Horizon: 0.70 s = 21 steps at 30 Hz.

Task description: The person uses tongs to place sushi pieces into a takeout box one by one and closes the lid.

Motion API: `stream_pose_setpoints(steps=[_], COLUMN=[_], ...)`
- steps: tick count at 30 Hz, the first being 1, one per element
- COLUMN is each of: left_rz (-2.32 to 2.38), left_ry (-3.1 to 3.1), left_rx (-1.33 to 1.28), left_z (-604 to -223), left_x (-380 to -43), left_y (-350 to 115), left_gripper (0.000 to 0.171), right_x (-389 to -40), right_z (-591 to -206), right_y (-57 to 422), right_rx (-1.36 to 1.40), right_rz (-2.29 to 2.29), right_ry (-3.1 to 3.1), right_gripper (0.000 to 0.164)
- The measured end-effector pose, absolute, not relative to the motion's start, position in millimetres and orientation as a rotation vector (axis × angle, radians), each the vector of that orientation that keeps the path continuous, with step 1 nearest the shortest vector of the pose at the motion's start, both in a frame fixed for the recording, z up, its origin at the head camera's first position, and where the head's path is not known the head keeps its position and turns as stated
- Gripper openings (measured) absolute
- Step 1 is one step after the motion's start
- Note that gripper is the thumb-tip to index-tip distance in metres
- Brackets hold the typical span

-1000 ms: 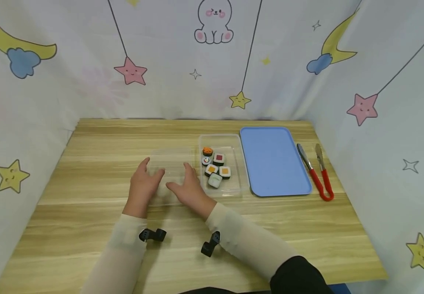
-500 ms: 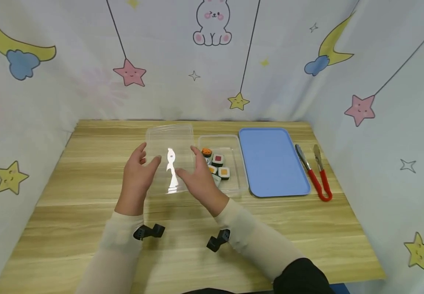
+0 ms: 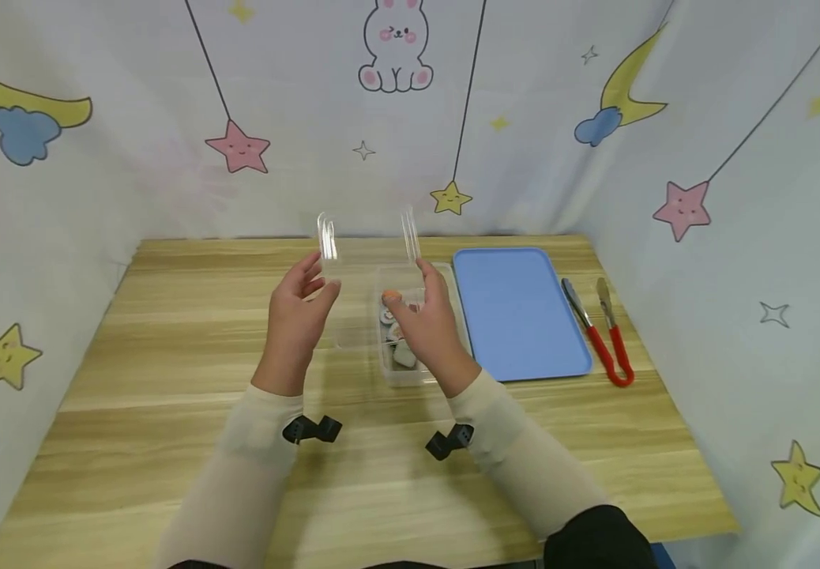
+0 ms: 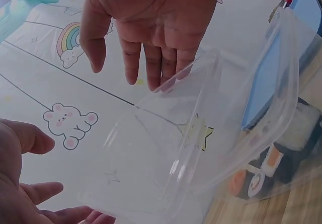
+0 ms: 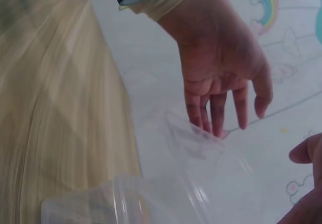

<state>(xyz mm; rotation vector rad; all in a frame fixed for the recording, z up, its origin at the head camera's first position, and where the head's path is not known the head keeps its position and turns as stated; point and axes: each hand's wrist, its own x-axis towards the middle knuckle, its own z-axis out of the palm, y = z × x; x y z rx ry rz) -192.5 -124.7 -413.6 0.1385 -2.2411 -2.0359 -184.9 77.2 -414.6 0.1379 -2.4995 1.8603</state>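
A clear plastic lid (image 3: 369, 251) is held up, tilted, between my two hands above the table. My left hand (image 3: 295, 322) touches its left side with nearly straight fingers, thumb apart; the right wrist view shows this hand (image 5: 216, 68) at the lid's edge. Against the right side rest the fingers of my right hand (image 3: 430, 322), also seen as the hand (image 4: 156, 22) in the left wrist view. Below and right stands a clear plastic box (image 3: 410, 378) with several sushi pieces (image 3: 404, 356), partly hidden behind my right hand and the lid.
A blue tray (image 3: 524, 316) lies right of the box. Beyond it are tongs (image 3: 618, 352) with red handles, arms spread. The wooden table (image 3: 168, 356) meets a printed white curtain (image 3: 310, 182) at the back and sides.
Both hands have raised the lid from the table, tipped it up and carried it rightward toward the box. The tray and tongs stay where they were.
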Motion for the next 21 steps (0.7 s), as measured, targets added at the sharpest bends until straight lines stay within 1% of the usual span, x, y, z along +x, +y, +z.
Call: stream_pose_setpoints(steps=[3,7,9,21], left_rz=[-2.042,-2.064,-2.073,-2.120], left_ry=[-2.215,-2.150,-2.120,-2.043], left_rx=[0.125,0.082,0.059,-0.048], left_z=[-411.4,-409.3,-409.4,-405.6], left_x=[-194.9,-197.9,-199.3,-201.7], left_y=[-119.5,-114.7,-113.5,-103.3], left_gripper=[0.059,0.056,0.056,0.058], right_x=[-187.8,-191.6,-193.3,-193.9], right_z=[-412.2,-409.8,-409.3,-405.3], right_y=[87.5,99.0,102.5,113.5], right_rx=[0.150,0.171,0.179,0.246], right_rz=[1.801,1.732,1.707,1.703], right_ry=[-2.494,-2.481,-2.470,-2.389], right_gripper=[0.082,0.075,0.074,0.077])
